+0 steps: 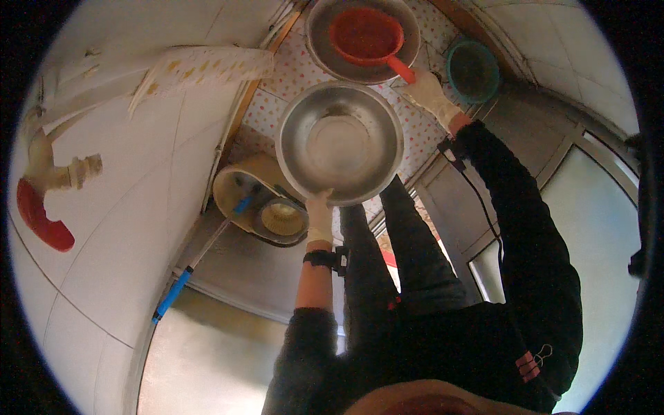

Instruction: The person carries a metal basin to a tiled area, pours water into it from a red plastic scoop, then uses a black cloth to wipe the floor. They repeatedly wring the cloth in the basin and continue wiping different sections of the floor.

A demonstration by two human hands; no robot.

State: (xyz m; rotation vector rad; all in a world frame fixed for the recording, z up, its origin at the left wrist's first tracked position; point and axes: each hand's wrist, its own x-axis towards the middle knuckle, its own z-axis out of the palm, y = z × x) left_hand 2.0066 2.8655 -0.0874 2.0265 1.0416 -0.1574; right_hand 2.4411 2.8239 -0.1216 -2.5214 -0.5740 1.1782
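Observation:
A round metal basin [340, 142] is held out before me, with my left hand [320, 218] closed on its near rim. A pale glove covers that hand. Some wet-looking residue shows inside the basin's far wall. Beyond it stands a second metal basin [319, 52], partly overlapped by the first. A red plastic dipper [365, 36] is over this second basin, its handle slanting toward me and to the right. My right hand [430, 98], gloved too, is at the end of that handle and appears closed round it; the fingertips are partly hidden.
A green tub [473, 71] stands in the far right corner. Left of my legs is a beige mop bucket [232, 181] with a wringer basket [282, 218] and a blue-handled mop [173, 294]. A red-levered tap [45, 216] juts from the left wall. Patterned floor [282, 76] lies between.

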